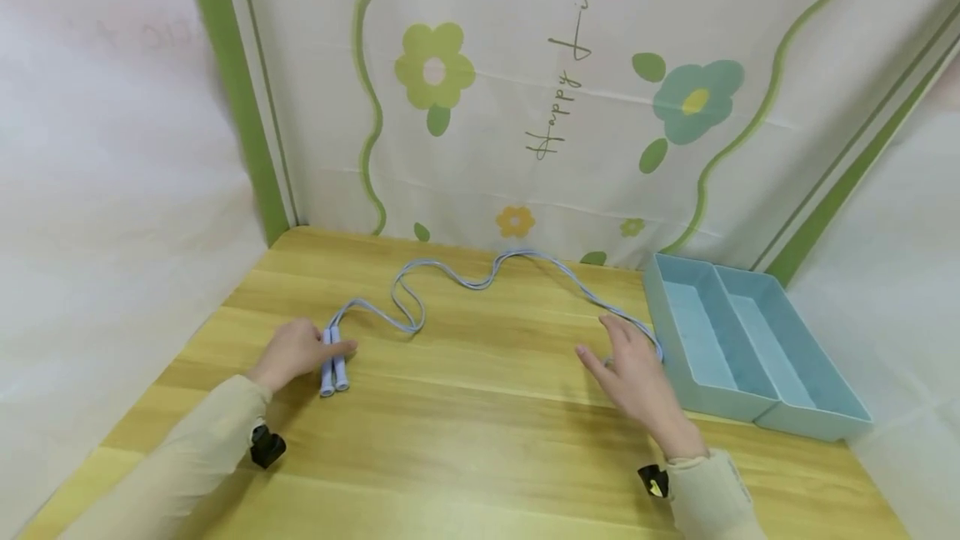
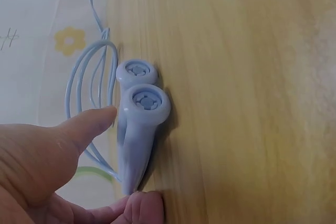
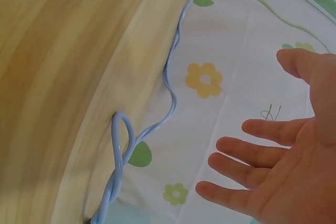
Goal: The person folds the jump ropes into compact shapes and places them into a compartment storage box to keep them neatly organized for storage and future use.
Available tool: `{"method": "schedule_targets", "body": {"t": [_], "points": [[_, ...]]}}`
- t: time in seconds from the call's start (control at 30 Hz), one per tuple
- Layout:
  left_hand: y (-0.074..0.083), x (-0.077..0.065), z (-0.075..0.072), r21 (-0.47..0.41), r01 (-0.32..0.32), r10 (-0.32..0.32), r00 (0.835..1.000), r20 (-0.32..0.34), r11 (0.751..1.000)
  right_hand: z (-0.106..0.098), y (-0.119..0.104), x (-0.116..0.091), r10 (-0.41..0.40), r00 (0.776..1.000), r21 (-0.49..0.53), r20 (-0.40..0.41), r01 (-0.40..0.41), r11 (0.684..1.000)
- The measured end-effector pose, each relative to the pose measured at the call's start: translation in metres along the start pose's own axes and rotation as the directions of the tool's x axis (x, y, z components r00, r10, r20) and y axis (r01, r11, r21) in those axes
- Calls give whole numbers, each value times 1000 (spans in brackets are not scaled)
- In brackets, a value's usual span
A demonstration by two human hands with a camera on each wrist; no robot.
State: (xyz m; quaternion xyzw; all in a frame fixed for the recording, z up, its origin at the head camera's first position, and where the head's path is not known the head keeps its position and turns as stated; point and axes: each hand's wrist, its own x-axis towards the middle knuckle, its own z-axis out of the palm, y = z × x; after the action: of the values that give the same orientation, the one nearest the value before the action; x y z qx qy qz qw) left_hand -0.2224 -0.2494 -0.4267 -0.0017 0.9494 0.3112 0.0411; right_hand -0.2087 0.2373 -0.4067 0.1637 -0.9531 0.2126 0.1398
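A light-blue jump rope lies on the wooden table, its two handles (image 1: 339, 370) side by side at the left and its cord (image 1: 468, 283) winding across the back to the right. My left hand (image 1: 296, 350) is at the handles. Its straight thumb reaches over them, and its fingertips lie against the table beside their far end. In the left wrist view the handle ends (image 2: 147, 104) face the camera. My right hand (image 1: 633, 373) hovers over the cord's right end, fingers spread and holding nothing. The looped cord end (image 3: 118, 150) stands apart from it in the right wrist view.
A light-blue tray (image 1: 813, 419) with two long compartments stands at the table's right, close to the cord's end. Behind the table (image 1: 465, 440) hangs a white flowered curtain (image 1: 480, 157), and white sheets close in both sides.
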Motion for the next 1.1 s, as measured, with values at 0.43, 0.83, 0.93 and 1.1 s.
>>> {"method": "schedule_targets", "body": {"t": [0.43,0.83,0.93,1.1], "points": [[11,10,1,-69,11,-9,1000,22,998,-4,6,-3,25,1000,13,12,-25,1000],[4,5,-7,-72,9,-8,1000,22,997,8,-2,1,-46,998,0,41,46,999],[4,4,-4,-80,9,-6,1000,29,997,11,-4,2,-68,997,-14,44,68,998],[5,6,-3,-66,-34,34,999,-5,997,12,-5,2,-71,996,1,62,71,997]]}}
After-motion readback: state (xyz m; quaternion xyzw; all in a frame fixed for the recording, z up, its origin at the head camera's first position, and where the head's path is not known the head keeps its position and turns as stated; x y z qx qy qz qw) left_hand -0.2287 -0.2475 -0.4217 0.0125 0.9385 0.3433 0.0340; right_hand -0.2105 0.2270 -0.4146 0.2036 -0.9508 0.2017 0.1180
